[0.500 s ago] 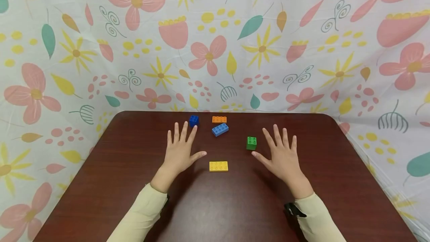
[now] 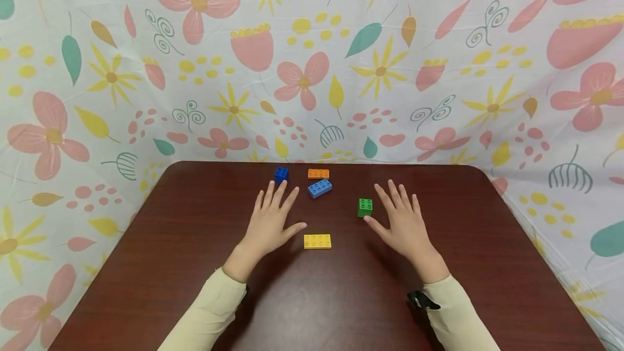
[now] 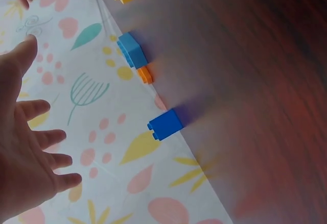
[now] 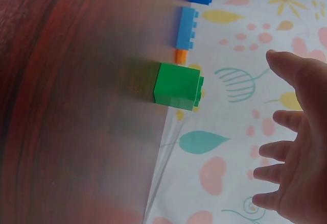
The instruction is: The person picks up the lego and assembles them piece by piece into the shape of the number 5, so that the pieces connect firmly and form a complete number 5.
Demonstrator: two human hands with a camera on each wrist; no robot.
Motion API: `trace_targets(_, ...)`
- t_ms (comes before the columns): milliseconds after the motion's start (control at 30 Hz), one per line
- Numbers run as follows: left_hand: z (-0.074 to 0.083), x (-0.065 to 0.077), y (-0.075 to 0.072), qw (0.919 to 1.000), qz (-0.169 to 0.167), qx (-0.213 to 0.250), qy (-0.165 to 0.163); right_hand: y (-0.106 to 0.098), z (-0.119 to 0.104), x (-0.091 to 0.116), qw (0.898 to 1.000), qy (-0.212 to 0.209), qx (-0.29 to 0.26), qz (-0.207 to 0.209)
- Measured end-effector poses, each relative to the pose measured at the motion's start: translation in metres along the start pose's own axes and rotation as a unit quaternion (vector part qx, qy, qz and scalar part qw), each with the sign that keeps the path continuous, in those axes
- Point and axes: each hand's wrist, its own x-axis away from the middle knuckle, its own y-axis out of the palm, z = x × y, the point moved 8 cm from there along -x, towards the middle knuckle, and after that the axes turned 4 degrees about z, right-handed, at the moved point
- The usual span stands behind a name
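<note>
My left hand (image 2: pixel 265 226) hovers over the table with its fingers spread and holds nothing. Just beyond its fingertips is a dark blue toy brick (image 2: pixel 281 175), and a flat yellow brick (image 2: pixel 317 241) lies to the right of its thumb. My right hand (image 2: pixel 403 226), also spread and holding nothing, has its thumb tip close to a green brick (image 2: pixel 365 207). Between the hands and farther back lies a lighter blue brick (image 2: pixel 319 188), turned at a slant, with a flat orange brick (image 2: pixel 318 174) behind it. The right wrist view shows the green brick (image 4: pixel 177 86) standing studs up.
The dark brown wooden table (image 2: pixel 312 302) reaches back to a white cloth (image 2: pixel 312 42) printed with flowers and leaves, which hangs along its far edge and sides. A black band (image 2: pixel 423 300) shows at my right sleeve.
Both hands have shifted inward a little, the left one to the right and slightly down, the right one to the left. The bricks stay where they were.
</note>
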Motion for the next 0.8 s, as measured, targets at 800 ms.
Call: trace_targets(800, 0.023, 0.003, 0.016, 0.9698, -0.094, 0.225, 0.014, 0.027, 0.015, -0.012, 0.981, -0.003, -0.186, -0.06)
